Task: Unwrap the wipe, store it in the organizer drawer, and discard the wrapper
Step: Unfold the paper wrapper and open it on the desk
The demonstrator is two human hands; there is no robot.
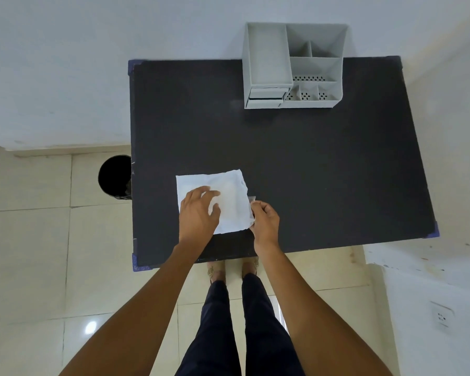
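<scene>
A white wipe (223, 185) lies spread flat on the black table (310, 164), near its front-left part. My left hand (198, 213) rests on the wipe's near-left area, fingers curled on the cloth. My right hand (265, 221) is at the wipe's right edge, its fingers pinching the edge together with a small clear wrapper (252, 198). The grey organizer (266, 63) stands at the table's far edge, with two small drawers (266, 97) at its lower left; the lower drawer looks slightly pulled out.
A black round bin (114, 176) stands on the tiled floor just left of the table. White walls close in behind and on the right. My legs and feet are right at the table's front edge.
</scene>
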